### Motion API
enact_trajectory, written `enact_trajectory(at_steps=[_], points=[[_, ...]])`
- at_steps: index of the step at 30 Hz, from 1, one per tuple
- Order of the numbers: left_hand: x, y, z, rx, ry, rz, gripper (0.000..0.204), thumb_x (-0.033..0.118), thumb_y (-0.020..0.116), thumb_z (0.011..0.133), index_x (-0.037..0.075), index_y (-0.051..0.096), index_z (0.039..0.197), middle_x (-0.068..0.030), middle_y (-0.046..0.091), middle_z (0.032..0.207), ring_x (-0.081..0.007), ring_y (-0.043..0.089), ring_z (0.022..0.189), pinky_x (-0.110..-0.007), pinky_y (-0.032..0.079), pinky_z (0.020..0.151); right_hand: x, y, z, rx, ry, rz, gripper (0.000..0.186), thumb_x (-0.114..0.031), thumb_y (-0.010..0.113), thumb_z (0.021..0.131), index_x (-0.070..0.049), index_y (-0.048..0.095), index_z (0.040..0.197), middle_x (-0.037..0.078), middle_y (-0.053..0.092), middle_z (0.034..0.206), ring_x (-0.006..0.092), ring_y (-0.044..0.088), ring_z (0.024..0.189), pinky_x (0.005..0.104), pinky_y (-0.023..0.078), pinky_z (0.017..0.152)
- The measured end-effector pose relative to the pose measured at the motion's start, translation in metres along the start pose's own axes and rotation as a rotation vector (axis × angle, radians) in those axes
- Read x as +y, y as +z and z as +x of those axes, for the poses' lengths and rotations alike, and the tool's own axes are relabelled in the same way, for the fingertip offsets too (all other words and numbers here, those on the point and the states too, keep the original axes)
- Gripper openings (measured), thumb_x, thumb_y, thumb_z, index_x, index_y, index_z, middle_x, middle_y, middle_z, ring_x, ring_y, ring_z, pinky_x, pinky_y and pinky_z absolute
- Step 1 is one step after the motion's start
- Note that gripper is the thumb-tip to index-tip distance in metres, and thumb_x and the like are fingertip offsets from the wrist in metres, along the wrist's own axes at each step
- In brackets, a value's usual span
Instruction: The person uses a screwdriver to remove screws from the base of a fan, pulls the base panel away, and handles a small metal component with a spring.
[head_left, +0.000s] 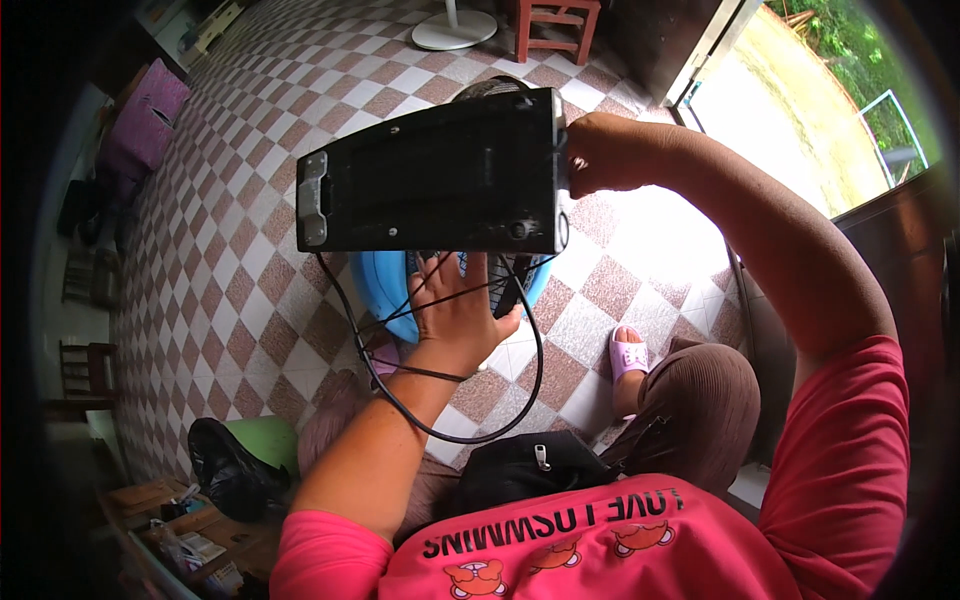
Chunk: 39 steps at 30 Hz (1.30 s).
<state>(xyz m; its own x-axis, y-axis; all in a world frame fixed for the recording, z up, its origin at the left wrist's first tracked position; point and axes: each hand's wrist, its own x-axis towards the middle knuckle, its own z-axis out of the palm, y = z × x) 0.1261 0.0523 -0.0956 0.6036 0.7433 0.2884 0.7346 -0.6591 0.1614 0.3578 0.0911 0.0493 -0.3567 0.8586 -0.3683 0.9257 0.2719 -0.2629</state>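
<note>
Before me a long black box-like device [440,175] is raised, with screws in its face and a metal plate [314,200] at its left end. What kind of device it is I cannot tell. My right hand [603,153] is closed at its right end, fingertips partly hidden. Under its near edge my left hand [455,305] reaches up with fingers spread, their tips partly covered by the device. A thin black cable [540,375] loops down from it and crosses my left hand and wrist. Behind that hand shows a round blue object [385,290], mostly hidden.
Checkered tiles [265,270] cover the floor. Ahead are a round white base [453,30] and a red wooden stool [557,28]. A doorway lies at right. Low at left are a black plastic bag [235,470] and a cluttered wooden surface [170,540]. A black pouch [525,470] rests on my lap.
</note>
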Motion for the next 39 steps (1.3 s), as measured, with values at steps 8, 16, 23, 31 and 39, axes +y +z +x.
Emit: enact_trajectory(at_steps=[8, 16, 23, 31, 39], points=[[-0.002, 0.001, -0.004, 0.038, 0.05, -0.193, 0.105, 0.039, 0.077, 0.056, 0.012, 0.02, 0.14, -0.0159, 0.031, 0.13, -0.0322, 0.034, 0.117, -0.046, 0.03, 0.092, 0.024, 0.016, 0.022, 0.211, -0.066, 0.195, 0.037, -0.007, 0.073, 0.067, -0.006, 0.062, 0.102, 0.011, 0.065, 0.086, 0.0228, 0.062, 0.083, 0.0345, 0.049, 0.074], [-0.004, -0.006, -0.005, 0.076, 0.065, -0.233, 0.105, 0.035, 0.08, 0.053, 0.018, 0.024, 0.14, -0.01, 0.031, 0.135, -0.026, 0.045, 0.109, -0.041, 0.033, 0.091, 0.033, 0.019, 0.026, 0.146, 0.026, 0.188, 0.031, -0.014, 0.069, 0.075, -0.006, 0.061, 0.103, 0.012, 0.065, 0.086, 0.0228, 0.063, 0.08, 0.034, 0.051, 0.069], [-0.008, 0.003, -0.011, 0.189, 0.138, -0.194, 0.089, 0.032, 0.079, 0.057, 0.023, 0.033, 0.133, -0.0095, 0.034, 0.135, -0.0265, 0.045, 0.104, -0.042, 0.034, 0.087, 0.024, 0.015, 0.019, 0.147, -0.003, 0.147, 0.029, -0.014, 0.068, 0.075, -0.006, 0.06, 0.102, 0.011, 0.065, 0.086, 0.0229, 0.063, 0.081, 0.0339, 0.05, 0.069], [-0.001, -0.005, -0.008, 0.216, 0.223, -0.162, 0.064, 0.021, 0.072, 0.061, 0.021, 0.044, 0.118, -0.0039, 0.044, 0.124, -0.0219, 0.046, 0.102, -0.04, 0.034, 0.085, 0.01, 0.009, 0.022, 0.191, -0.014, 0.03, 0.027, -0.01, 0.067, 0.073, -0.006, 0.061, 0.099, 0.013, 0.064, 0.084, 0.0241, 0.063, 0.077, 0.0343, 0.049, 0.066], [-0.006, -0.003, -0.004, 0.312, 0.306, -0.18, 0.062, 0.014, 0.071, 0.061, 0.015, 0.046, 0.117, -0.0007, 0.047, 0.127, -0.0208, 0.047, 0.096, -0.038, 0.036, 0.078, -0.019, 0.001, 0.016, 0.142, 0.075, -0.03, 0.017, -0.006, 0.063, 0.077, -0.005, 0.064, 0.094, 0.014, 0.063, 0.086, 0.0253, 0.062, 0.079, 0.036, 0.049, 0.067]])
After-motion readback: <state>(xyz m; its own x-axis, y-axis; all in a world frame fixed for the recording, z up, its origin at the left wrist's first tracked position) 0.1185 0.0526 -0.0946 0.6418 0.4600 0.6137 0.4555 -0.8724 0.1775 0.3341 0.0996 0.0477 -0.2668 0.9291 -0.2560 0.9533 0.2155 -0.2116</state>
